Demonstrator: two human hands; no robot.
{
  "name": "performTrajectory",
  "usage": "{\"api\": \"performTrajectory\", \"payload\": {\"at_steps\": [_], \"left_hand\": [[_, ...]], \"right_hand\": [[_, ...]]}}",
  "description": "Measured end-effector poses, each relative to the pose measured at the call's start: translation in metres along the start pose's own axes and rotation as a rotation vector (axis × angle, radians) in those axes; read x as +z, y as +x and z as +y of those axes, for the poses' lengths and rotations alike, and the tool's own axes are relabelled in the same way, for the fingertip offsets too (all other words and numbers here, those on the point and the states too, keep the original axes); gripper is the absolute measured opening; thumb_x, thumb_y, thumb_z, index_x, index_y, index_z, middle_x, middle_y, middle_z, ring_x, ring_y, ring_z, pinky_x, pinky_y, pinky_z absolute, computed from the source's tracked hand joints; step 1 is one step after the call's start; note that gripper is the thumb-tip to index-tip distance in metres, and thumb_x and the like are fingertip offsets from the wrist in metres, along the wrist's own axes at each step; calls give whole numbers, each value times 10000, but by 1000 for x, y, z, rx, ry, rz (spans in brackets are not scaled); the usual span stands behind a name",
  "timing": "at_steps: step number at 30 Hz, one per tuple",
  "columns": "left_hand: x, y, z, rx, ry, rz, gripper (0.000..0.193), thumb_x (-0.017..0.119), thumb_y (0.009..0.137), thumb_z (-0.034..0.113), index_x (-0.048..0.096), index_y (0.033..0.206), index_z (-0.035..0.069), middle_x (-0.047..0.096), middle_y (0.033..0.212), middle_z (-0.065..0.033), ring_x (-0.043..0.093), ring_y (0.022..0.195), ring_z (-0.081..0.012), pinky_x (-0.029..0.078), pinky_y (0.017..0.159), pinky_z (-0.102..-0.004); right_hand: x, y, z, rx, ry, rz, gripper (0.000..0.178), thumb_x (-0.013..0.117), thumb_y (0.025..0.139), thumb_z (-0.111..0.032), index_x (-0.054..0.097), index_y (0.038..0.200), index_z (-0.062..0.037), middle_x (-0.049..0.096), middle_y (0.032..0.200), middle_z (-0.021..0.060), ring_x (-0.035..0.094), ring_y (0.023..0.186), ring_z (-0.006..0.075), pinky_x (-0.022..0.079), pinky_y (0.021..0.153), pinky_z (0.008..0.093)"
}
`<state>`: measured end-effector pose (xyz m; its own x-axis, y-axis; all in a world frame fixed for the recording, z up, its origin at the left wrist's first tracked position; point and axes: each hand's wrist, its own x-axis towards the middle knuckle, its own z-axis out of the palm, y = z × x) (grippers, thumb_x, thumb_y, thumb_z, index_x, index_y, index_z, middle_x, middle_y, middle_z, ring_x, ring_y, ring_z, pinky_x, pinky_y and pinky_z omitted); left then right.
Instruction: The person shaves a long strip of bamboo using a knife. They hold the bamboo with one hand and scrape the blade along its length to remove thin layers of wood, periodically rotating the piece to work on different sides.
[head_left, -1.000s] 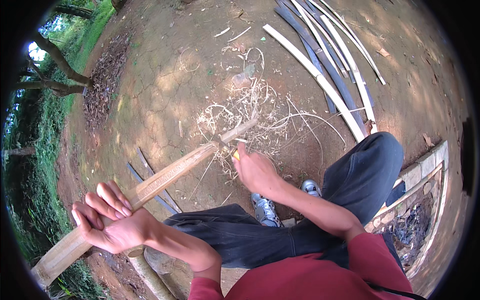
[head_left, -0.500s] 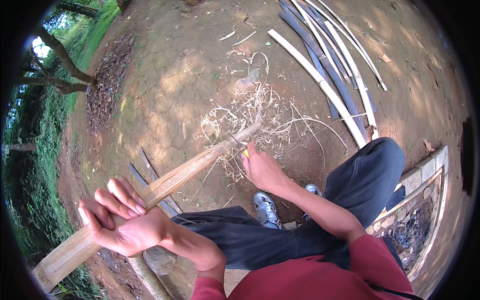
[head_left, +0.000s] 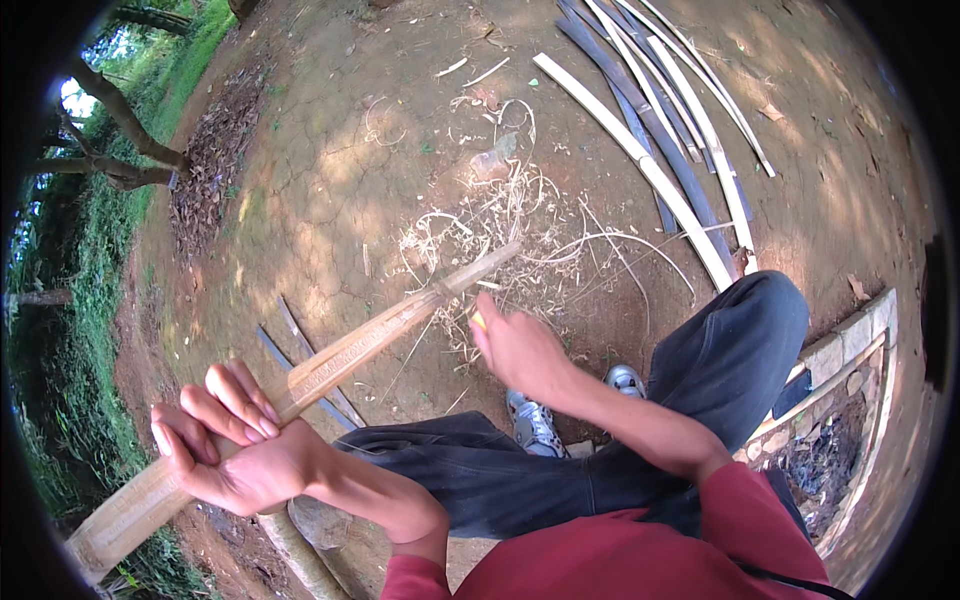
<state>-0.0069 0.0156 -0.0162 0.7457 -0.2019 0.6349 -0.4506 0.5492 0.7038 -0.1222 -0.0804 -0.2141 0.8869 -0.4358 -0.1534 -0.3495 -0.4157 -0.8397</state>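
Observation:
A long split piece of bamboo (head_left: 355, 360) slants from the lower left up to the middle of the view, its narrow end over the shavings. My left hand (head_left: 235, 435) is wrapped round its wider part, palm up with fingers curled over it. Just below the narrow end, my right hand (head_left: 520, 345) is closed on a knife with a yellow handle (head_left: 478, 320). Its blade is hard to make out now. Pale curled shavings (head_left: 510, 205) lie heaped on the ground beyond both hands.
Several long bamboo strips (head_left: 640, 160), pale and dark, lie at the upper right. Two thin dark strips (head_left: 310, 355) are on the ground beyond my left knee. A low masonry edge (head_left: 850, 340) stands at the right, with tree trunks (head_left: 130, 120) far left.
My right hand has drawn back a little toward me and left with the knife, off the bamboo's narrow end. The left hand keeps its hold, barely shifted.

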Motion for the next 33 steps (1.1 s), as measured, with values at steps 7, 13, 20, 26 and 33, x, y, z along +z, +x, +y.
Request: {"api": "performTrajectory", "payload": {"at_steps": [7, 13, 20, 26, 33], "left_hand": [[6, -4, 1, 10, 48, 39, 345, 400, 944, 217, 286, 624, 157, 269, 450, -2, 201, 350, -90, 198, 353, -200], [10, -10, 3, 41, 45, 48, 359, 392, 944, 225, 275, 611, 164, 265, 448, -1, 201, 351, -88, 187, 346, -195], [4, -7, 0, 83, 144, 133, 359, 392, 942, 226, 264, 614, 163, 254, 451, 3, 200, 355, -85, 185, 361, -186], [1, -9, 3, 90, 191, 105, 357, 377, 944, 233, 259, 615, 161, 250, 441, -1, 209, 358, -87, 201, 366, -198], [0, -5, 2, 79, 160, 127, 356, 386, 944, 216, 269, 613, 155, 254, 459, -2, 208, 361, -86, 184, 336, -194]], "right_hand": [[24, 2, 29, 84, -60, 57, 184, 464, 953, -121, 449, 1014, 52, 594, 559, 160, 622, 500, 315, 510, 452, 424], [-5, -16, -22, -35, -30, 38, 228, 471, 960, -167, 457, 1058, 39, 606, 580, 179, 635, 529, 317, 519, 469, 417], [22, 9, 31, 96, -66, 46, 236, 470, 951, -165, 467, 1040, 54, 622, 631, 204, 647, 589, 340, 527, 557, 467], [10, -12, -2, 53, -28, -8, 199, 444, 945, -139, 415, 1031, 38, 592, 587, 199, 616, 530, 373, 493, 501, 480], [34, 3, 64, 153, -105, -26, 227, 417, 954, -120, 462, 1048, 82, 617, 639, 195, 625, 538, 358, 513, 506, 458]]}}
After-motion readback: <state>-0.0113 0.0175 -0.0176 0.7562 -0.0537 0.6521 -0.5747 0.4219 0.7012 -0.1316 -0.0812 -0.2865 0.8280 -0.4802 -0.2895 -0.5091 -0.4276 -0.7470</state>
